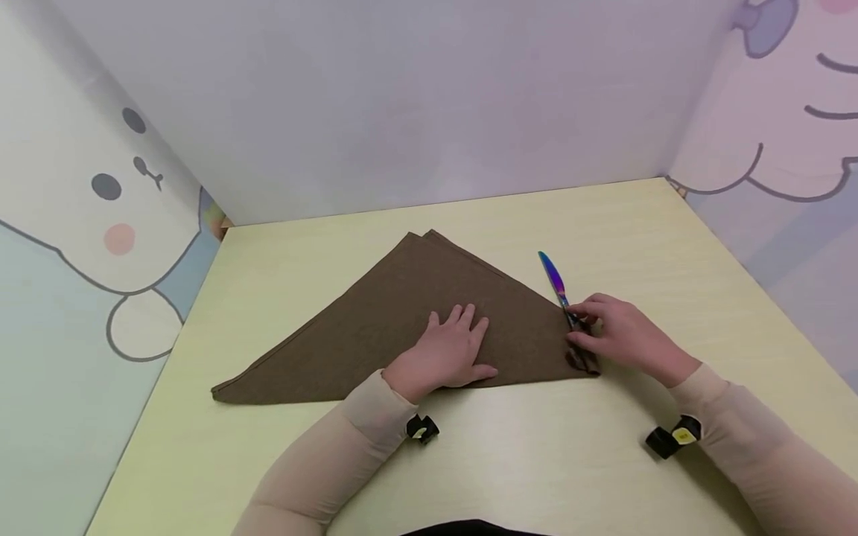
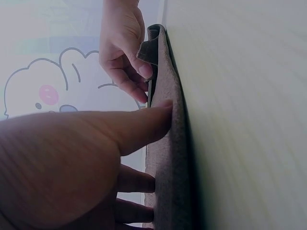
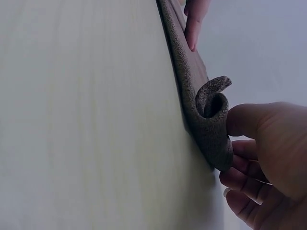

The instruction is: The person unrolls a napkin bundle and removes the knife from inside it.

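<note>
A brown cloth napkin (image 1: 395, 320) lies folded into a triangle, its long side towards me. My left hand (image 1: 447, 351) rests on its middle, palm down with fingers spread. At the napkin's right corner, my right hand (image 1: 625, 332) pinches the curled edge between thumb and fingers. The right wrist view shows that corner turned up into a loose roll (image 3: 213, 108), the thumb against its side. A table knife with a shiny blue-purple blade (image 1: 553, 274) points away from me beside the right hand. Its handle lies at the rolled corner, partly hidden by fingers and cloth.
Under everything is a pale wood-grain table (image 1: 509, 454). A plain pale wall (image 1: 415, 112) stands along its far edge. Panels with cartoon animals border it on the left (image 1: 74, 223) and right (image 1: 771, 119).
</note>
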`<state>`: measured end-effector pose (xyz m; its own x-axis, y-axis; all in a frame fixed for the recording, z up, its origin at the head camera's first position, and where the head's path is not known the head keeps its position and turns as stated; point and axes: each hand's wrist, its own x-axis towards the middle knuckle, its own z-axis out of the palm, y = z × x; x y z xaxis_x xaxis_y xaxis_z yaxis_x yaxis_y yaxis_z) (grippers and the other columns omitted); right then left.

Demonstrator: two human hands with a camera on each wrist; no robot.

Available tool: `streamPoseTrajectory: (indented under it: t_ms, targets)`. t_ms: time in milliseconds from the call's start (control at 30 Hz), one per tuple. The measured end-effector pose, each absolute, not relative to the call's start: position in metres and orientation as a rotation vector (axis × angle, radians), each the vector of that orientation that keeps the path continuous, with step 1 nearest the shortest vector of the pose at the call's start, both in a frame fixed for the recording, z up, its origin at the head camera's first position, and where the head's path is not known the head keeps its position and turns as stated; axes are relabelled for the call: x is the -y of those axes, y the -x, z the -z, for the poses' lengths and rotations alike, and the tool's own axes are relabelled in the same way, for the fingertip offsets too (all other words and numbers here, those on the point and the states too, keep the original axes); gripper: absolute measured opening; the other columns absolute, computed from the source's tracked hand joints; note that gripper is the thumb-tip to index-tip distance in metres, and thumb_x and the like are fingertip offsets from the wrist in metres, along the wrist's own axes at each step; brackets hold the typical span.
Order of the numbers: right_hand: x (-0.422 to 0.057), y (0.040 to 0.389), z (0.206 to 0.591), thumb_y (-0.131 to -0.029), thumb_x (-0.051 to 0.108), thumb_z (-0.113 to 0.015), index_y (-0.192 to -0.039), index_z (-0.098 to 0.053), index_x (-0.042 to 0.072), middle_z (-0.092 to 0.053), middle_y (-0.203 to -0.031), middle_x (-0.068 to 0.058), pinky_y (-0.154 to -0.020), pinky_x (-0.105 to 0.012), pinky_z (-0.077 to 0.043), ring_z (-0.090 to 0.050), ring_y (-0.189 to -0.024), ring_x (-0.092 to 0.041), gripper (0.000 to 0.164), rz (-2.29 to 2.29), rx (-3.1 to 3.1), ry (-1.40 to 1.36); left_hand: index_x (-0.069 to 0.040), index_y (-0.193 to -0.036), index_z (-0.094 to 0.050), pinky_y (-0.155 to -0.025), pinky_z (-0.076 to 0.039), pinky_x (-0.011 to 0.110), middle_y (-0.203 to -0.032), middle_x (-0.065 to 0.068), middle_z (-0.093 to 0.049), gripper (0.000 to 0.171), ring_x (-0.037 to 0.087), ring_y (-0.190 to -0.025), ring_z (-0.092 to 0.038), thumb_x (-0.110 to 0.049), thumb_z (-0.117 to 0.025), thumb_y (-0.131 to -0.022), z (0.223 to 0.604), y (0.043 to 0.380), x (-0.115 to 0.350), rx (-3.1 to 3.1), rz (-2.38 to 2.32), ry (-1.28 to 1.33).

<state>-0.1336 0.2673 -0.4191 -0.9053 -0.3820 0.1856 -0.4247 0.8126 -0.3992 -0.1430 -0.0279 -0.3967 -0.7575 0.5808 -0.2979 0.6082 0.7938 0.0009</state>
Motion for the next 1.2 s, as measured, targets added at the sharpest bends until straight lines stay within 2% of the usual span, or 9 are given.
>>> streamPoseTrajectory:
  t_ms: [400, 667, 833, 1000, 1200]
  targets:
    - [-0.271, 0.135, 0.411, -0.082, 0.009, -0.071, -0.112, -0.069, -0.001, -0.068, -0.096, -0.007, -0.067, -0.035, -0.050, -0.063, -0.078, -0.015, 0.032, -0.748, 2.977, -0.574, -0.014, -0.153, -0.027, -0.107, -0.023, 0.061, -0.158, 0.015, -0.018, 0.084, 0.032, -0.144, -0.018, -0.065, -0.049, -0.090, 0.396, 0.144, 0.027, -2.686, 0.155, -0.900]
    - [-0.269, 0.134, 0.408, -0.080, 0.007, -0.064, -0.114, -0.068, -0.002, -0.069, -0.089, -0.004, -0.065, -0.033, -0.048, -0.062, -0.076, -0.014, 0.035, -0.742, 3.029, -0.502, -0.014, -0.153, -0.027, -0.107, -0.023, 0.060, -0.158, 0.015, -0.018, 0.084, 0.031, -0.144, -0.019, -0.065, -0.048, -0.090, 0.398, 0.144, 0.027, -2.692, 0.163, -0.902]
    - [-0.267, 0.135, 0.406, -0.080, 0.008, -0.061, -0.118, -0.065, -0.003, -0.069, -0.091, -0.006, -0.069, -0.038, -0.049, -0.064, -0.079, -0.017, 0.040, -0.734, 3.072, -0.432, -0.014, -0.153, -0.027, -0.107, -0.023, 0.060, -0.158, 0.015, -0.018, 0.084, 0.031, -0.144, -0.020, -0.065, -0.048, -0.090, 0.400, 0.145, 0.027, -2.700, 0.165, -0.903]
    - [-0.267, 0.134, 0.404, -0.079, 0.008, -0.061, -0.121, -0.062, -0.003, -0.070, -0.094, -0.008, -0.073, -0.042, -0.050, -0.066, -0.083, -0.021, 0.043, -0.722, 3.079, -0.417, -0.015, -0.153, -0.027, -0.107, -0.023, 0.060, -0.158, 0.015, -0.017, 0.084, 0.031, -0.144, -0.019, -0.065, -0.049, -0.090, 0.397, 0.145, 0.026, -2.695, 0.160, -0.896]
    - [-0.266, 0.133, 0.406, -0.079, 0.008, -0.062, -0.119, -0.064, -0.002, -0.070, -0.092, -0.006, -0.073, -0.041, -0.049, -0.065, -0.082, -0.020, 0.041, -0.711, 3.074, -0.400, -0.015, -0.153, -0.028, -0.107, -0.024, 0.061, -0.158, 0.015, -0.018, 0.084, 0.031, -0.144, -0.020, -0.066, -0.049, -0.089, 0.397, 0.145, 0.026, -2.699, 0.166, -0.898]
